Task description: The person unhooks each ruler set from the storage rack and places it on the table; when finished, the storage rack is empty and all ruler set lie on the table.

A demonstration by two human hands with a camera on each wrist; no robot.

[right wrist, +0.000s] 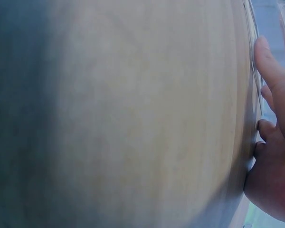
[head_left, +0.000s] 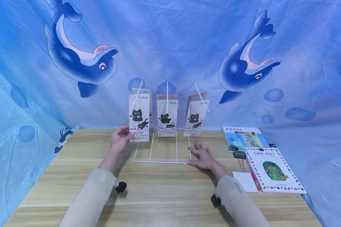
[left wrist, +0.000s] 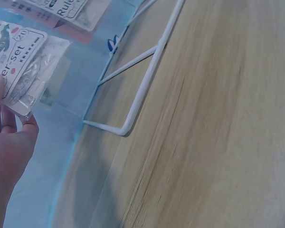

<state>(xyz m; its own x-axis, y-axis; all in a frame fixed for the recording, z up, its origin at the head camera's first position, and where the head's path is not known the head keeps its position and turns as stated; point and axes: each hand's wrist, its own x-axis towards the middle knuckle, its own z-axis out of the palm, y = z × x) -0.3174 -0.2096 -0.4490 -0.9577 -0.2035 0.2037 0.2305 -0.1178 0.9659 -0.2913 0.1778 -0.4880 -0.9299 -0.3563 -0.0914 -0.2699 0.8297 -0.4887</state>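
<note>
A white wire display rack [head_left: 163, 162] stands on the table, and ruler-set packs with black cats printed on them hang from its three hooks. My left hand [head_left: 120, 138] pinches the lower edge of the front left ruler-set pack [head_left: 139, 116]; in the left wrist view the thumb lies in front of that pack [left wrist: 26, 61] and fingers are behind it. The middle pack [head_left: 167, 118] and the right pack [head_left: 196, 118] each hang in front of another pack. My right hand [head_left: 202, 156] rests with spread fingers at the rack base's front right corner.
To the right lie a blue-covered book [head_left: 245, 138], a white-covered book [head_left: 275, 170], a teal stapler-like object [head_left: 236, 146], a black binder clip [head_left: 240, 155], a red pen [head_left: 255, 179] and white paper [head_left: 244, 181]. A blue dolphin-print curtain [head_left: 170, 47] hangs behind the table.
</note>
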